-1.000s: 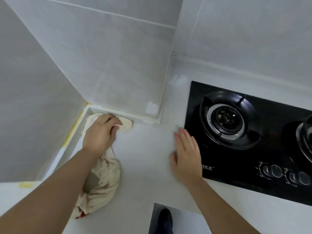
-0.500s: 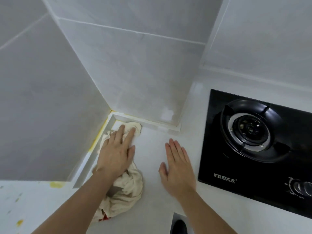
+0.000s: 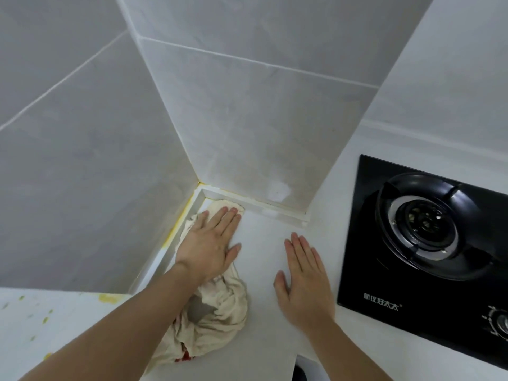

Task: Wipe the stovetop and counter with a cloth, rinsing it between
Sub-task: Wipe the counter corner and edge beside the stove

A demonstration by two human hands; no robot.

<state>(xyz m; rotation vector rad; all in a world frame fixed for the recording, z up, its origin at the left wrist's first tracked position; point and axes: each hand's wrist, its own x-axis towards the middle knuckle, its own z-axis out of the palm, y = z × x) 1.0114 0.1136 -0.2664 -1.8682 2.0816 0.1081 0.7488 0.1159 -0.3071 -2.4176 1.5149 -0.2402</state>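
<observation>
A cream cloth [image 3: 217,312] with a red patch lies crumpled on the white counter [image 3: 264,270], reaching into the back left corner. My left hand [image 3: 211,243] presses flat on the cloth's far end, fingers straight and pointing toward the corner. My right hand [image 3: 302,279] lies flat and bare on the counter, fingers straight, just left of the black glass stovetop [image 3: 398,284]. The stovetop's left burner [image 3: 428,224] and one knob [image 3: 501,324] show at the right.
Grey tiled walls [image 3: 247,119] close in the corner at the back and left, with a low white rim [image 3: 264,207] and yellow tape along their foot. A white surface with yellow flecks [image 3: 41,325] lies at lower left. The counter's front edge runs along the bottom.
My left hand went from curled on the cloth to flat with straight fingers, pressing it into the corner. My right hand drew slightly away from the stovetop's edge. The view shifted left.
</observation>
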